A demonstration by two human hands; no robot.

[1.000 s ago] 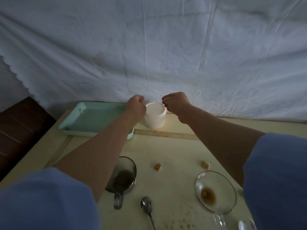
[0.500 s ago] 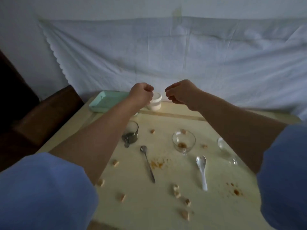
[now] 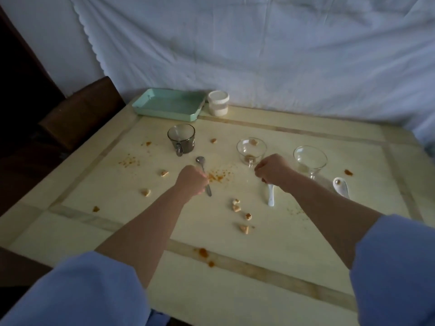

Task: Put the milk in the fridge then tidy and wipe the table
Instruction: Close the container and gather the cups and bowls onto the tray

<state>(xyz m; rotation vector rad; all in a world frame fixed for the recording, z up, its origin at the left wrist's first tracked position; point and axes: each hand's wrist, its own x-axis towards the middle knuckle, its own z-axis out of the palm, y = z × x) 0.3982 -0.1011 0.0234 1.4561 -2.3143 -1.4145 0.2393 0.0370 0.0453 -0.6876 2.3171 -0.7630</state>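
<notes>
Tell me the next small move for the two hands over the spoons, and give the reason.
Probably lift both spoons and carry them to the green tray. The left hand is closed over the metal spoon and the right hand over the white spoon, though a firm grip cannot be confirmed. The tray sits at the far edge of the table and looks empty.

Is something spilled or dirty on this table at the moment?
Yes. Orange-brown stains are spattered beside the metal spoon, with more near the front edge. Pale food crumbs lie scattered across the table, and one glass bowl holds brown residue.
</notes>
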